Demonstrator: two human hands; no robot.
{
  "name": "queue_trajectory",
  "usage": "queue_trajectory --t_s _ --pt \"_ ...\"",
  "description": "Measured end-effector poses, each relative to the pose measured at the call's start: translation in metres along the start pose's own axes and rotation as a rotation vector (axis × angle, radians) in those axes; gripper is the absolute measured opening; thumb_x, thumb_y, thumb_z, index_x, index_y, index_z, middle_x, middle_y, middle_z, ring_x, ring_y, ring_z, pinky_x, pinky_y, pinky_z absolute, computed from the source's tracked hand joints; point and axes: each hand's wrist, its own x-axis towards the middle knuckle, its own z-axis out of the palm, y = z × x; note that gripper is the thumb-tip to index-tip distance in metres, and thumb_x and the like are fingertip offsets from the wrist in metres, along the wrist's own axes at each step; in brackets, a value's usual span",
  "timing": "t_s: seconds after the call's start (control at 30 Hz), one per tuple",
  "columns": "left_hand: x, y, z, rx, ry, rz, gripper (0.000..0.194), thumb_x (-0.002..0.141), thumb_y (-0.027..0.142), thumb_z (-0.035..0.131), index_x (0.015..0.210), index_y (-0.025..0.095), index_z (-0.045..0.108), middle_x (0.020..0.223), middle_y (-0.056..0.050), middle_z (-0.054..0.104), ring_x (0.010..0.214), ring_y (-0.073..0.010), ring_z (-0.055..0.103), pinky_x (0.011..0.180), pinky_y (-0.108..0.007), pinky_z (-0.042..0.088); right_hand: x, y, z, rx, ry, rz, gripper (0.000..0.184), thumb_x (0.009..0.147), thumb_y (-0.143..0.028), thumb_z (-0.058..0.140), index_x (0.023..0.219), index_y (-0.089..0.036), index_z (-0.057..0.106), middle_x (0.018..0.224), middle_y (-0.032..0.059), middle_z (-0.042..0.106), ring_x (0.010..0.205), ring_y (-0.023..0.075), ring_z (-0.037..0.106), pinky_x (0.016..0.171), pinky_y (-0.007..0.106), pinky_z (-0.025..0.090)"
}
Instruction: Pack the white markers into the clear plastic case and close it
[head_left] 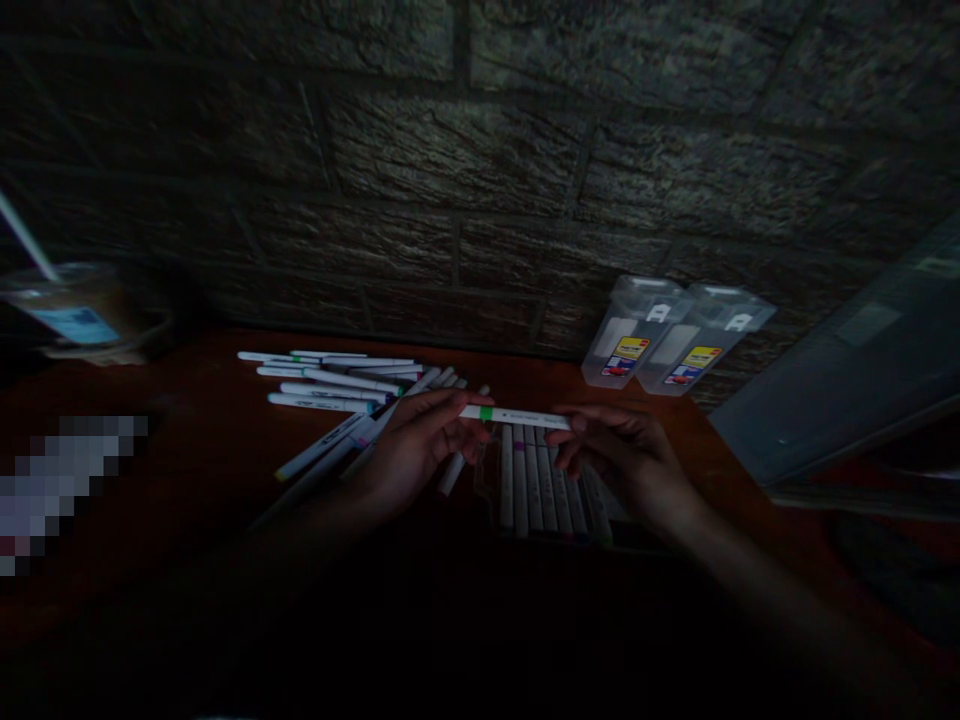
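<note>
Both hands hold one white marker (pixel 517 415) with a green band level above the table. My left hand (pixel 416 450) pinches its left end and my right hand (pixel 622 455) pinches its right end. Directly below it a row of several white markers (pixel 544 490) lies side by side in a case. A loose pile of white markers (pixel 337 385) is scattered on the table to the left of my left hand. The scene is dim.
Two clear plastic marker boxes (pixel 667 345) lean against the brick wall at the back right. A drink cup with a straw (pixel 71 315) stands at the far left. A flat grey sheet (pixel 847 385) slopes at the right. The table (pixel 187 470) is reddish-brown.
</note>
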Motion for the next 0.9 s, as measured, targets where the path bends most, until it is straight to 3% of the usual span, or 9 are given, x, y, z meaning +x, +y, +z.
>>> queue_trajectory --t_s 0.13,0.27,0.67,0.9 --pt "0.0 -0.003 -0.001 0.051 -0.007 0.023 0.022 0.095 0.032 0.069 0.1 0.013 0.078 0.071 -0.006 0.075 0.055 -0.0121 0.065 0.055 -0.022 0.052 0.003 0.005 -0.002 -0.095 0.036 -0.076 0.018 0.082 -0.028 0.086 0.1 -0.027 0.085 0.073 0.001 0.078 0.061 0.0127 0.068 0.053 0.022 0.057" --pt "-0.002 -0.002 0.0 0.134 -0.02 0.026 0.023 0.097 0.034 0.068 0.105 0.013 0.076 0.076 -0.006 0.076 0.057 -0.0124 0.066 0.057 -0.023 0.052 0.005 0.007 -0.005 -0.06 0.063 -0.09 0.014 0.085 -0.029 0.083 0.099 -0.026 0.085 0.081 0.0022 0.08 0.063 0.013 0.071 0.055 0.023 0.058" --pt "-0.005 0.002 -0.002 0.123 -0.105 0.02 0.035 0.095 0.033 0.068 0.123 0.012 0.075 0.096 -0.014 0.08 0.069 -0.0159 0.068 0.064 -0.027 0.055 0.007 0.004 -0.01 0.084 0.148 0.034 0.012 0.082 -0.029 0.086 0.086 -0.018 0.081 0.081 0.0067 0.082 0.065 0.0152 0.077 0.057 0.02 0.06" --pt "-0.009 0.006 0.002 0.237 -0.121 0.038 0.038 0.095 0.033 0.068 0.128 0.014 0.073 0.097 -0.013 0.08 0.064 -0.0146 0.065 0.056 -0.026 0.051 0.008 0.003 -0.011 0.111 0.138 0.056 0.012 0.082 -0.029 0.086 0.084 -0.019 0.081 0.081 0.0068 0.082 0.066 0.0143 0.077 0.057 0.018 0.06"
